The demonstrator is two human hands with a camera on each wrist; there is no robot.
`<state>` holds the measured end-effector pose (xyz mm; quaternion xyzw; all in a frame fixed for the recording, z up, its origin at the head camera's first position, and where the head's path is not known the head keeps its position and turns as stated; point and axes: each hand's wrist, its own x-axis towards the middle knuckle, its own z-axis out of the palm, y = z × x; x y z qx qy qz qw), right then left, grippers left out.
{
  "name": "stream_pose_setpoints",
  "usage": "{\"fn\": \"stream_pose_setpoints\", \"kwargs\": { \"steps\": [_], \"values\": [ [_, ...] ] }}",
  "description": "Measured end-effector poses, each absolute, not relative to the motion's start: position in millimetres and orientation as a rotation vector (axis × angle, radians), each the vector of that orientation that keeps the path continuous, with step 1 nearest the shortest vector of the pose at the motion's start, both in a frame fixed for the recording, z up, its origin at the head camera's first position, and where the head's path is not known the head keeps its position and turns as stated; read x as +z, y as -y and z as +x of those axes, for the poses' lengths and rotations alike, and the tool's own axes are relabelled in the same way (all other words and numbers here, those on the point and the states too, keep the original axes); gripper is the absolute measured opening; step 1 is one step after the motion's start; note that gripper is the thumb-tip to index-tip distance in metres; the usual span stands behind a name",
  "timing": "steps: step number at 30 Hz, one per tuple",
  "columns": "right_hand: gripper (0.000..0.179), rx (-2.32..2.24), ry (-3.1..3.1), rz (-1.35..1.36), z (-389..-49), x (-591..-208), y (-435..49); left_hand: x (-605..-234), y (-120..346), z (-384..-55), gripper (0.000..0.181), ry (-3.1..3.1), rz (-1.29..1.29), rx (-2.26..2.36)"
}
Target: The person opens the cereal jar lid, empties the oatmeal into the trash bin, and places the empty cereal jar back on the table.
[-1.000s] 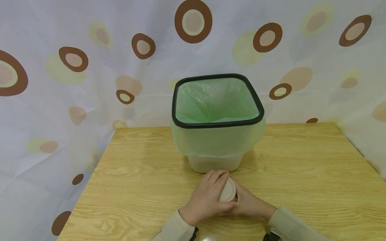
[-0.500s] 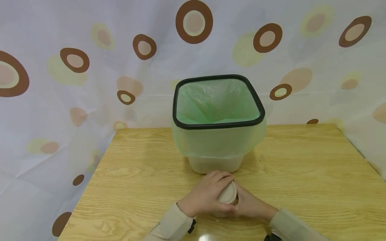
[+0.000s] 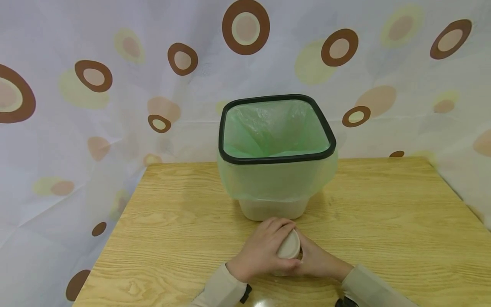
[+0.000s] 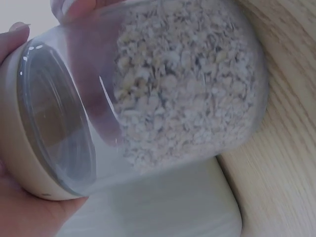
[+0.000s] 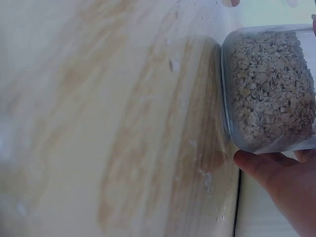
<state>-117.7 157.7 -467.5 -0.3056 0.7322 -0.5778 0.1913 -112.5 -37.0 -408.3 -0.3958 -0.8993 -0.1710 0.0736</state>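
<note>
The left hand [image 3: 264,248] grips the lid [image 3: 290,245], the right hand [image 3: 317,258] the jar [image 4: 192,84], best braced flat on the tabletop [image 3: 172,238].

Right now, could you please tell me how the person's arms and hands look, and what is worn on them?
The left hand and the right hand wear no gloves. The left sleeve and the right sleeve are pale beige and reach to the wrists. A small black piece shows beside the left one, another black item beside the right; I cannot tell what they are.
</note>
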Motion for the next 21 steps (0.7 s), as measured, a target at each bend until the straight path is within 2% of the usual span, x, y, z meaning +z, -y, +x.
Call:
{"fn": "stream_pose_setpoints", "kwargs": {
  "steps": [15, 21],
  "values": [
    [0.104, -1.605, -2.086, -0.866, -117.4, -467.7, -157.2, -413.2, 30.4, -105.7, 0.068, 2.624, -1.041, -0.591],
    [0.106, -1.594, -2.130, -0.882, -118.1, -469.2, -159.0, -408.8, 32.1, -106.9, 0.073, 2.642, -1.104, -0.470]
  ]
}}
